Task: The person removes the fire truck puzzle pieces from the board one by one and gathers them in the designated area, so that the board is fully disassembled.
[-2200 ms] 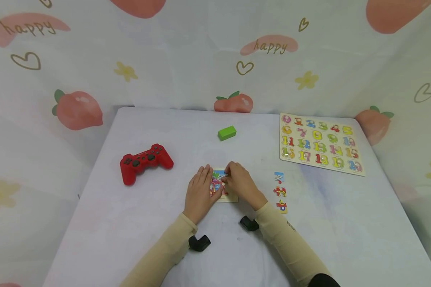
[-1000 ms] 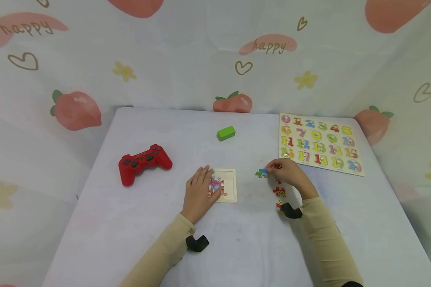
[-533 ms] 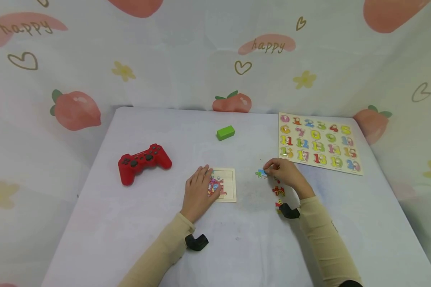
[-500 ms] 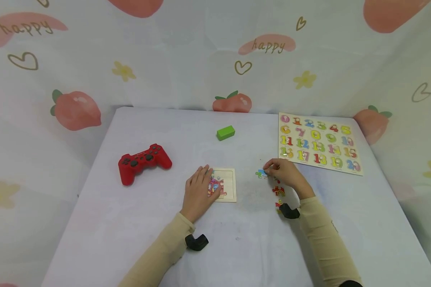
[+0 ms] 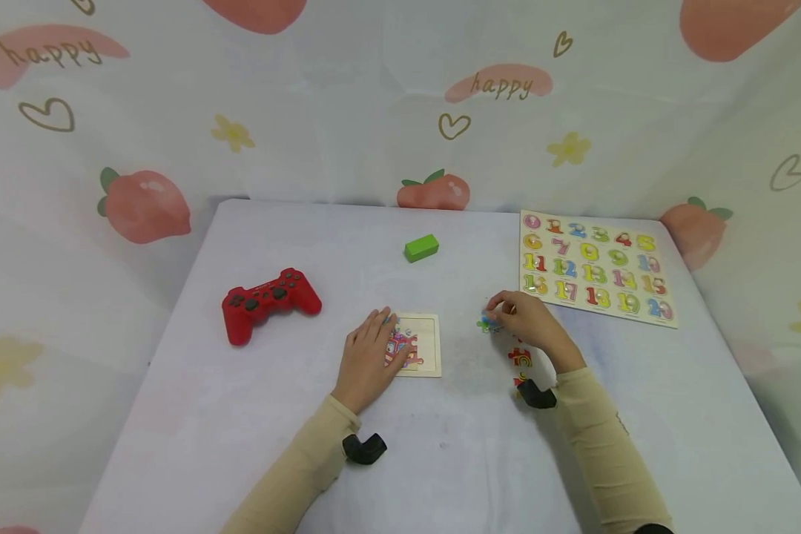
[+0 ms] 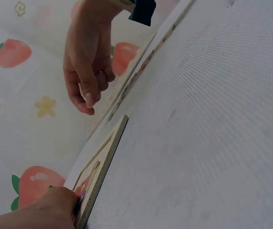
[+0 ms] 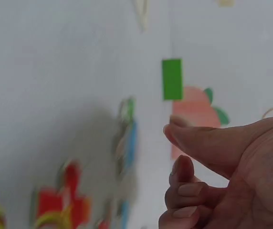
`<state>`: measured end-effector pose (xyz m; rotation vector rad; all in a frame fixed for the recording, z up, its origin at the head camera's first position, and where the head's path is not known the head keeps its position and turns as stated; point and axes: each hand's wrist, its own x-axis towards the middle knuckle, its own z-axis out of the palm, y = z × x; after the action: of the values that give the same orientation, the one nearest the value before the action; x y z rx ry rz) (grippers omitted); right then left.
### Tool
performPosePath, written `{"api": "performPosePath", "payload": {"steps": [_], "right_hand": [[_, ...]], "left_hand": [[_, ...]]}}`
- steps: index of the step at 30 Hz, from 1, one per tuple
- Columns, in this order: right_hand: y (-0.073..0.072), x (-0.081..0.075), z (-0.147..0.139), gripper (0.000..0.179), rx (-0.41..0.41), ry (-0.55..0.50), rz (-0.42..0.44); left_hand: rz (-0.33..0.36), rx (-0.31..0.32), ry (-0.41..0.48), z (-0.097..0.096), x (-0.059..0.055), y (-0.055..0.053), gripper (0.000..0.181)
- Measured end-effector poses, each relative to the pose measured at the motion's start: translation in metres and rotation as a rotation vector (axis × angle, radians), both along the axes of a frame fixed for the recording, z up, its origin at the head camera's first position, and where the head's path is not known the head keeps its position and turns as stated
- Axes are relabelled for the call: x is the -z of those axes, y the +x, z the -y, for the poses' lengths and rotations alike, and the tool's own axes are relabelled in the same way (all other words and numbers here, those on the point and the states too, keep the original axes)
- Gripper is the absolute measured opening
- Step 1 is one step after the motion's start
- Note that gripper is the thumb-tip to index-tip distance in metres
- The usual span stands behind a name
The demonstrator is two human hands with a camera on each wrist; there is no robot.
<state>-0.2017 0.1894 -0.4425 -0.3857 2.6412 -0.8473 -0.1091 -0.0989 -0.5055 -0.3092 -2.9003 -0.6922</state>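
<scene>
My left hand rests on a small square wooden puzzle tray, its straight fingers covering the left part. A partly assembled picture of pink and red puzzle pieces shows beside the thumb, with bare wood to the right. My right hand hovers just above the table right of the tray. Below its fingertips lies a blue and green puzzle piece. In the right wrist view this piece is apart from the loosely bent fingers, which hold nothing. A red and yellow piece lies nearer me, others partly hidden by the wrist.
A red game controller lies on the left of the table. Farther back is a green block. A number puzzle board occupies the back right corner. Black wrist mounts hang below both sleeves.
From the tray, my right hand has moved right, and the blue and green piece now lies on the table there. Its fingers have since come off the piece. My left hand has stayed put.
</scene>
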Motion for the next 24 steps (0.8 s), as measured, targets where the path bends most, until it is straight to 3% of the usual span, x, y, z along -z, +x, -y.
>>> {"api": "performPosePath", "payload": {"steps": [4, 7, 13, 24], "right_hand": [[0.008, -0.009, 0.018, 0.016, -0.035, -0.025, -0.022], [0.019, -0.011, 0.04, 0.016, -0.09, -0.046, -0.035], [0.042, 0.0, 0.084, 0.022, -0.204, -0.068, -0.054], [0.053, 0.017, 0.115, 0.024, -0.179, 0.013, -0.159]], "left_hand": [[-0.006, 0.039, -0.018, 0.005, 0.001, -0.001, 0.067], [0.034, 0.091, -0.038, 0.014, 0.003, -0.004, 0.072], [0.079, 0.167, -0.067, 0.025, 0.003, -0.008, 0.077], [0.048, 0.164, -0.051, 0.025, 0.003, -0.007, 0.075]]}}
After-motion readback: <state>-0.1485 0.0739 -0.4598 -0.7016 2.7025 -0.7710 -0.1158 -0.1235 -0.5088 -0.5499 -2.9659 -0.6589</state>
